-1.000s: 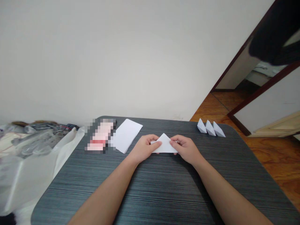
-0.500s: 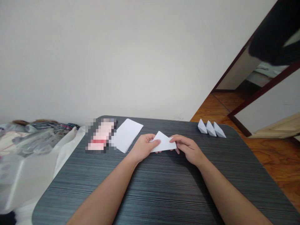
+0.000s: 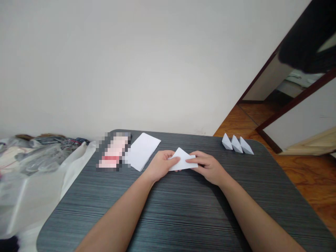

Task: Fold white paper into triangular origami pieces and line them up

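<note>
A small folded sheet of white paper [image 3: 182, 157], with a peak on top and a straight lower edge, is held above the dark table. My left hand [image 3: 162, 163] pinches its left end, thumb on the near face and fingers behind. On the right side, my right hand [image 3: 208, 166] has its fingers on the near face; part of that hand's grip is hidden, with the paper between its fingers. Three folded white paper boats [image 3: 237, 144] stand in a row at the far right of the table. A stack of white paper [image 3: 145, 149] lies left of my hands.
The dark wood-grain table [image 3: 178, 213] stands against a pale wall [image 3: 157, 66]. A pixelated, pinkish flat object [image 3: 113, 150] lies at its far left. Plastic bags and cloth [image 3: 44, 157] are heaped beyond the left edge. Wooden floor [image 3: 309, 175] shows on the right.
My right hand's fingers have slid left across the paper's near face and now lie flatter on it. My left hand keeps its pinch almost unmoved.
</note>
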Demonstrator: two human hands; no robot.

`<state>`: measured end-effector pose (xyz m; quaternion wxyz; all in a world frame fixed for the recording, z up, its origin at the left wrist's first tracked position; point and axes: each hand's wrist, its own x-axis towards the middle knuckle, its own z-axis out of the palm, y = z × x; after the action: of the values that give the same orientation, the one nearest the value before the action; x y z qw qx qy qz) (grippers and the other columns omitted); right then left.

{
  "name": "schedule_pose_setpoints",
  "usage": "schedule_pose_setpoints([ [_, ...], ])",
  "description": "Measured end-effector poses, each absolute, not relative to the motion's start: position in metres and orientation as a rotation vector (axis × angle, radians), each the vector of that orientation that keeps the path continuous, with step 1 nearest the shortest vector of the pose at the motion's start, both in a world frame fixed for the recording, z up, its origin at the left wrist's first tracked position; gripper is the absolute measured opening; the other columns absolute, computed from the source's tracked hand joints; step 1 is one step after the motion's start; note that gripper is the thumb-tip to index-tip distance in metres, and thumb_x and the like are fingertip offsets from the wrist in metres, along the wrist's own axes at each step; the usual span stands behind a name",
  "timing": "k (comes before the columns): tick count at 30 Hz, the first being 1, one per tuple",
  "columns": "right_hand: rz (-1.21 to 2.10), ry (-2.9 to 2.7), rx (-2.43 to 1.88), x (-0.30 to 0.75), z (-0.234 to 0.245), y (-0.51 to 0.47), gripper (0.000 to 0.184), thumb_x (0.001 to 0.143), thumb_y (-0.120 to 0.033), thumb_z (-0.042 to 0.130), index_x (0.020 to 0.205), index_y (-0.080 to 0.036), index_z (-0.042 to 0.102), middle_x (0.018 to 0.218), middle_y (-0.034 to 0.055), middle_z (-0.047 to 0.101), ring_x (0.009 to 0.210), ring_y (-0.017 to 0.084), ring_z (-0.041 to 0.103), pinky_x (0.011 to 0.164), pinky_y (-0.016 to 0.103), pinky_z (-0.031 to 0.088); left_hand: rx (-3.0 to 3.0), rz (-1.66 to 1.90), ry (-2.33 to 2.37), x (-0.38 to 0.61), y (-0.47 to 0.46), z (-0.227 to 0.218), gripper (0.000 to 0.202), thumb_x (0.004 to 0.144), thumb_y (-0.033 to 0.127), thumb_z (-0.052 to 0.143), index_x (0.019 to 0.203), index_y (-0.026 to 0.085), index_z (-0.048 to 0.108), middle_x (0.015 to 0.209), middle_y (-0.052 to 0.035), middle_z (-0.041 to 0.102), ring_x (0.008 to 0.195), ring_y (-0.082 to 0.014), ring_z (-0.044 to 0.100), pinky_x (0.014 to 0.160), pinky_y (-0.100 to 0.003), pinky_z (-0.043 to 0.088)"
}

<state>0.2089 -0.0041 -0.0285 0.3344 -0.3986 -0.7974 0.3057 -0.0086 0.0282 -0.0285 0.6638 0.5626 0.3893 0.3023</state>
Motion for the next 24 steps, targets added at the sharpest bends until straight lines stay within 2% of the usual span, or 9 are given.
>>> schedule_pose_setpoints([
  [3,0.805,-2.091,-1.054,0.2091,-0.0283,-0.0046,0.029,0.083,-0.020,0.060,0.110,-0.026,0.066,0.108,0.0058,0.060,0.093,0.017,0.058,0.082,0.030,0.045,1.277,0.677,0.867,-0.0098,0.0284,-0.0254,0.025,0.080,0.036,0.058,0.085,0.013,0.065,0.069,-0.0031,0.064,0.057,-0.0104,0.055,0.052,-0.020,0.037],
  [7,0.811,-2.066,-1.064,0.2075,-0.0283,-0.0043,0.023,0.086,-0.021,0.057,0.106,-0.025,0.068,0.101,0.0051,0.062,0.088,0.016,0.059,0.078,0.029,0.045,1.342,0.655,0.831,-0.0116,0.0292,-0.0215,0.025,0.083,0.035,0.053,0.083,0.012,0.064,0.069,-0.0044,0.065,0.061,-0.0121,0.057,0.056,-0.022,0.040],
  [13,0.799,-2.022,-1.116,0.2036,-0.0268,-0.0044,0.021,0.088,-0.026,0.052,0.097,-0.022,0.071,0.073,0.0021,0.062,0.068,0.014,0.058,0.064,0.026,0.043,1.364,0.650,0.808,-0.0112,0.0296,-0.0227,0.024,0.083,0.034,0.053,0.088,0.013,0.064,0.073,-0.0056,0.067,0.065,-0.0141,0.060,0.063,-0.025,0.046],
  [21,0.819,-1.927,-1.180,0.2026,-0.0291,-0.0046,0.022,0.088,-0.029,0.051,0.091,-0.021,0.072,0.072,0.0027,0.062,0.067,0.016,0.058,0.064,0.029,0.044,1.382,0.638,0.802,-0.0102,0.0295,-0.0188,0.031,0.084,0.038,0.051,0.092,0.011,0.065,0.076,-0.0075,0.067,0.067,-0.0158,0.062,0.066,-0.028,0.049],
  [24,0.794,-1.896,-1.210,0.2035,-0.0303,-0.0045,0.021,0.088,-0.029,0.052,0.091,-0.021,0.072,0.071,0.0027,0.063,0.068,0.016,0.058,0.065,0.029,0.044,1.412,0.677,0.759,-0.0107,0.0292,-0.0179,0.036,0.086,0.040,0.048,0.101,0.011,0.063,0.080,-0.0085,0.067,0.071,-0.0167,0.062,0.067,-0.029,0.049],
])
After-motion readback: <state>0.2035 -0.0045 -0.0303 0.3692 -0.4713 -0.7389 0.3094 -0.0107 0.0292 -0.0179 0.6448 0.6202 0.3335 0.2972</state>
